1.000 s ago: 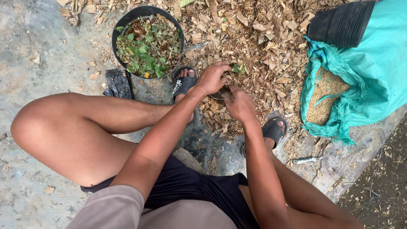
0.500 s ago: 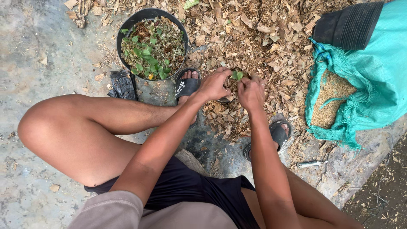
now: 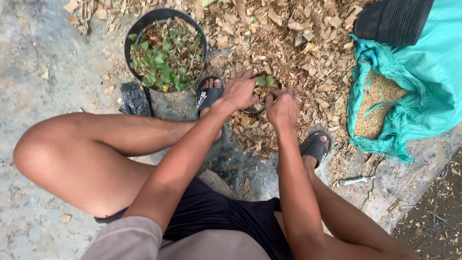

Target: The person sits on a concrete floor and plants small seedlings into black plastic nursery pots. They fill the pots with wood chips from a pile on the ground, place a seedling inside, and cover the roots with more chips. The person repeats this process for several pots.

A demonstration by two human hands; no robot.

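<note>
We squat on rough grey concrete ground (image 3: 53, 62), its far half buried under one broad spread of dry wood chips (image 3: 293, 43). On the right lies one teal woven sack (image 3: 428, 77), its mouth open on a heap of tan husk (image 3: 373, 108). One dark ribbed pot (image 3: 392, 21) rests on the sack at the top right corner. At the top left stands one big black pot (image 3: 166, 50), round and full of brown litter and small green leaves. Beside it, just left of our foot, lies one crumpled black bag (image 3: 135, 98). We wear two black sandals, the left sandal (image 3: 208, 96) just below the big pot and the right sandal (image 3: 315, 147) at the edge of the chips. One small metal tool (image 3: 355, 180) lies on the bare concrete to the right of that foot.

Between our feet, on the chips, sits one small pot (image 3: 262, 86), dark-rimmed, filled with brownish mix and carrying a seedling (image 3: 265, 81) with two green leaves. Our left hand (image 3: 239, 92) curls around its left rim, fingers spread along the edge. Our right hand (image 3: 283, 107) is bent at its right rim, fingertips pressed together at the filling; we cannot tell whether they pinch anything.

Open concrete runs wide on the left; the sack hems the right side closely.
</note>
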